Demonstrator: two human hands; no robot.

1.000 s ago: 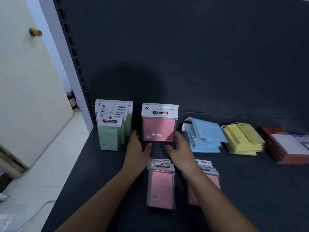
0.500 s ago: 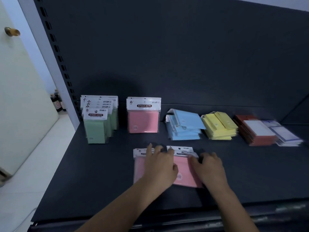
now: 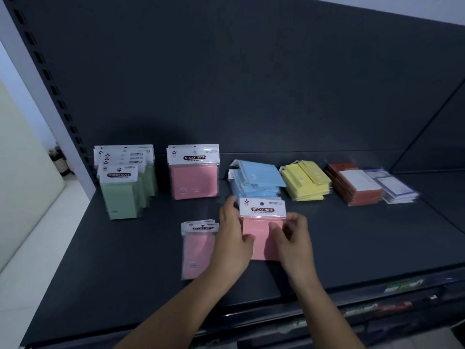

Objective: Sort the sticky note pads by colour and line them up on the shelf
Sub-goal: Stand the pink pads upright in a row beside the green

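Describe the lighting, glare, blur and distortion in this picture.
Head view: dim, cool light; soft shadow on the back panel above the standing pink pad; shelf upright leans, wide-angle distortion; faint sheen on the wrapper of the held pink pad; small print on the green pads is blurred.
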